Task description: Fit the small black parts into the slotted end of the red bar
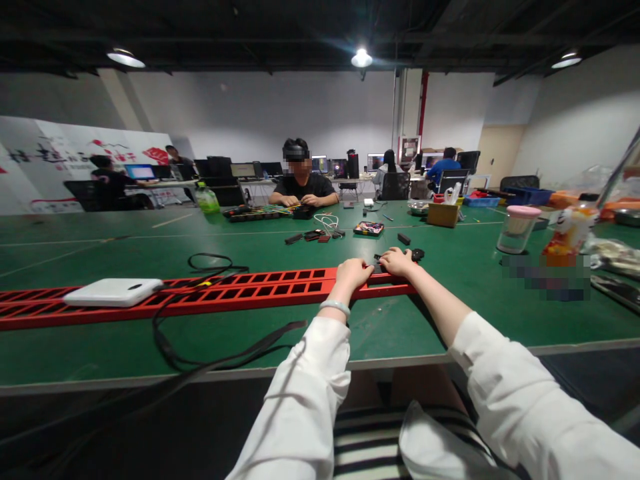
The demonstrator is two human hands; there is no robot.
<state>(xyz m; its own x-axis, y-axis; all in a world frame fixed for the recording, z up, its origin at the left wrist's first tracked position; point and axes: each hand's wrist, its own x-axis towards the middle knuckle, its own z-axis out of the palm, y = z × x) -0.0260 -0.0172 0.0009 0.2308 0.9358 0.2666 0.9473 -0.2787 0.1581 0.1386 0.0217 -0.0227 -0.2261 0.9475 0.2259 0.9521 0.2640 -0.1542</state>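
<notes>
A long red slotted rail (270, 288) lies across the green table, and both my hands rest at its right end. My left hand (354, 273) is closed, its fingertips pinched by a small dark piece (378, 264) in the gap between the hands. Curled over the rail's end, my right hand (398, 262) has its fingers bent down; what they grip is mostly hidden. A black knobbly part (418, 255) shows just past the right hand's fingers. I cannot tell whether it joins the small dark piece.
A white box (114, 292) sits on the rail, with a black cable (165, 327) looping beside it. Beyond my hands lie a small black block (404, 239) and a patterned tray (369, 229). A pink-lidded cup (519, 230) stands right. Across the table, a person (304, 183) works.
</notes>
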